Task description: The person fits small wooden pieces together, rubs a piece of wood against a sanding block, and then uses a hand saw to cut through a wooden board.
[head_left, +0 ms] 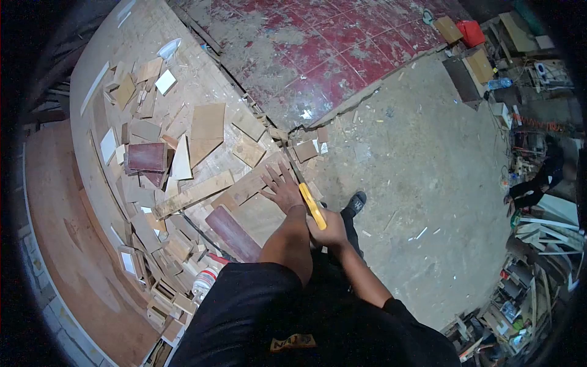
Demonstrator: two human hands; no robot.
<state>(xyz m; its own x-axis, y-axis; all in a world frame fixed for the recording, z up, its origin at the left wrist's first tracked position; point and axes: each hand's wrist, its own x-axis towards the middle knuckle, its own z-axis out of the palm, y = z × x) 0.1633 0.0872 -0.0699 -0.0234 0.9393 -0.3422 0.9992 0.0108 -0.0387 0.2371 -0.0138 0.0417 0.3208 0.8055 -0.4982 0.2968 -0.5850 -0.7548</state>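
My right hand (329, 230) is closed around the yellow handle of a handsaw (313, 207). The saw's narrow blade points away from me along the edge of the work surface, just right of my left hand (284, 192). That hand lies flat with fingers spread, pressing on a pale wooden board (260, 181). Beside it, nearer to me, is a wider flat panel (262, 215). A dark reddish board (233, 233) rests left of my left forearm. The blade's contact with the wood is too small to make out.
Wood offcuts cover the table (211, 76), among them a long batten (194, 194) and a maroon block (147, 157). A white container (204, 280) stands by my left side. Scraps litter the concrete floor (422, 183). At far right a person in dark clothes (541, 177) is near piled materials.
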